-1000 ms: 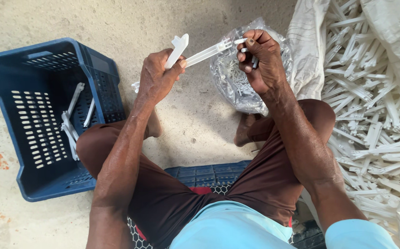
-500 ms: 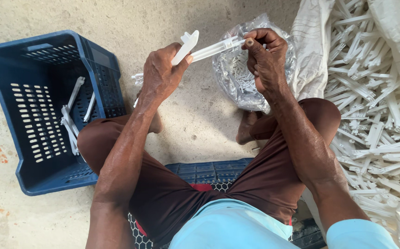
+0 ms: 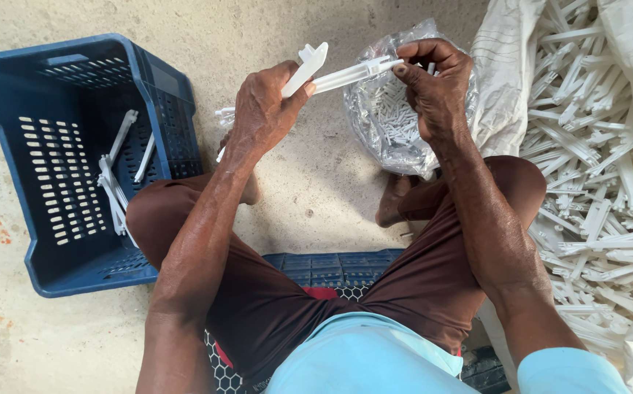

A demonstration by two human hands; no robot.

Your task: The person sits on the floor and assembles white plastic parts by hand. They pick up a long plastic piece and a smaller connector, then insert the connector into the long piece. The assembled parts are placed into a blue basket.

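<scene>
My left hand grips a long white plastic strip with a flat paddle-shaped end sticking up above my thumb. My right hand pinches the strip's far end with fingertips, just in front of a clear plastic bag full of small white pins. Both hands hold the piece above the concrete floor, between my knees.
A blue plastic crate on my left holds a few white strips. On my right a white sack spills a big heap of the same white strips. I sit on a blue crate.
Both hands and the strip have shifted slightly right and down in view. My right fingers have moved along the strip's end.
</scene>
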